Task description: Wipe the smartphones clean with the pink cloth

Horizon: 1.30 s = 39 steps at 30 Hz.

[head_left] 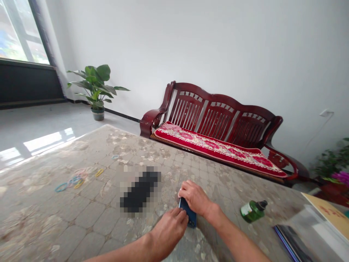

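Note:
A dark blue phone [192, 219] stands tilted on its edge over the patterned tablecloth, its camera lenses showing near the lower corner. My right hand [195, 198] is closed over its far end. Lower down, my left hand [171, 226] has its fingers pressed together against the phone's near side. The phone's other face is hidden from me, and the fingertips are partly out of sight. To the left of both hands lies a dark oblong thing [140, 192], blurred into blocks so its kind cannot be made out.
Several coloured elastic bands [75, 181] lie on the tablecloth [89, 214] at left. A green bottle [251, 211] lies tilted at right, near a dark flat stack [293, 242] and a yellow sheet [327, 213]. Beyond the table stand a wooden bench [218, 116] and a potted plant [97, 87].

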Each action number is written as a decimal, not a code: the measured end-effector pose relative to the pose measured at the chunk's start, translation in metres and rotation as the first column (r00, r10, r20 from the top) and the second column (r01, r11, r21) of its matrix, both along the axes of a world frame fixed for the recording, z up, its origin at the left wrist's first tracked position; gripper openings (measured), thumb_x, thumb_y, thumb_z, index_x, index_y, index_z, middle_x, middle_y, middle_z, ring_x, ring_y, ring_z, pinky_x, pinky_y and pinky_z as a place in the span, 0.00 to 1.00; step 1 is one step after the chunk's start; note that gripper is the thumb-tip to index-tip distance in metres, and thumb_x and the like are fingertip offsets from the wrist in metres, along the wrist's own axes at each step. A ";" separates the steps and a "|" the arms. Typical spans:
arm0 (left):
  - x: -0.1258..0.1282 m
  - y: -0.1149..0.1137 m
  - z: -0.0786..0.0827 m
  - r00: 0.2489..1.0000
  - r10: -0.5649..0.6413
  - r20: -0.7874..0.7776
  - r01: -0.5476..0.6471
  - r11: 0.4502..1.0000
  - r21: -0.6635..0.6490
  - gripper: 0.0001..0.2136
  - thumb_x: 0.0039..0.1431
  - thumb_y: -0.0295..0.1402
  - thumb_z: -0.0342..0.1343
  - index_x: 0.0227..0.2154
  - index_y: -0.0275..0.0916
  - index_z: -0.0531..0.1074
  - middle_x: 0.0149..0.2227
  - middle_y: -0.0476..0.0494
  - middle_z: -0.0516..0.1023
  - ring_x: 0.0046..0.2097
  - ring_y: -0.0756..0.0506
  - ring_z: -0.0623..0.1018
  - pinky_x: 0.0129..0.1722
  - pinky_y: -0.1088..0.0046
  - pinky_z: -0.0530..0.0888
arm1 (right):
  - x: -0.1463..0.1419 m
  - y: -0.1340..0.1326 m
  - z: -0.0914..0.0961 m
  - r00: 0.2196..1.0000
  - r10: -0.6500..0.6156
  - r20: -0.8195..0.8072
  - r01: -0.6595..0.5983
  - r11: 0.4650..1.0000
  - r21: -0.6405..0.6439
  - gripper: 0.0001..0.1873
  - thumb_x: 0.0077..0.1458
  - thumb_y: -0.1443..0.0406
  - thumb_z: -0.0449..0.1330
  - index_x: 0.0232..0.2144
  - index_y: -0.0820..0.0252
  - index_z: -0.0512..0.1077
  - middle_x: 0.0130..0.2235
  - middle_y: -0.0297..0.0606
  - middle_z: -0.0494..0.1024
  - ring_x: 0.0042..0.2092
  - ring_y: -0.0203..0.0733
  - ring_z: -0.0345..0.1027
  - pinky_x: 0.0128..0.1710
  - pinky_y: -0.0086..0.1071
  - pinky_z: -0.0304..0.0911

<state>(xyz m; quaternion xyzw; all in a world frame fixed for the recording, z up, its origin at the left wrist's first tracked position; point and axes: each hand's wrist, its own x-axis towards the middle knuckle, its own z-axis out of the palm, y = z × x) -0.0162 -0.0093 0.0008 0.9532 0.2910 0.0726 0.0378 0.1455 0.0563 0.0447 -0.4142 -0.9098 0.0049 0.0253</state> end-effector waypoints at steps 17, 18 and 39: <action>-0.002 0.000 -0.004 0.999 -0.003 0.052 0.005 0.999 -0.044 0.10 0.62 0.21 0.51 0.44 0.34 0.70 0.46 0.37 0.75 0.48 0.40 0.74 0.49 0.65 0.72 | 0.040 0.013 -0.012 0.898 -0.428 -0.100 0.436 0.897 0.072 0.17 0.59 0.76 0.51 0.34 0.56 0.79 0.38 0.41 0.75 0.44 0.46 0.66 0.45 0.33 0.61; -0.002 0.000 -0.004 0.999 -0.001 0.049 0.003 0.999 -0.044 0.10 0.62 0.22 0.51 0.44 0.34 0.70 0.47 0.37 0.75 0.48 0.40 0.74 0.49 0.65 0.72 | 0.043 0.010 -0.012 0.886 -0.449 -0.111 0.458 0.886 0.070 0.18 0.59 0.76 0.51 0.35 0.56 0.79 0.38 0.42 0.75 0.44 0.46 0.66 0.45 0.32 0.61; -0.003 0.002 -0.001 0.999 0.016 0.047 -0.010 0.994 -0.113 0.11 0.62 0.19 0.49 0.43 0.36 0.70 0.46 0.39 0.75 0.48 0.40 0.74 0.50 0.66 0.72 | 0.024 -0.026 -0.028 0.792 -0.439 -0.424 0.467 0.883 -0.043 0.17 0.56 0.76 0.52 0.32 0.55 0.77 0.35 0.37 0.75 0.41 0.41 0.70 0.42 0.30 0.61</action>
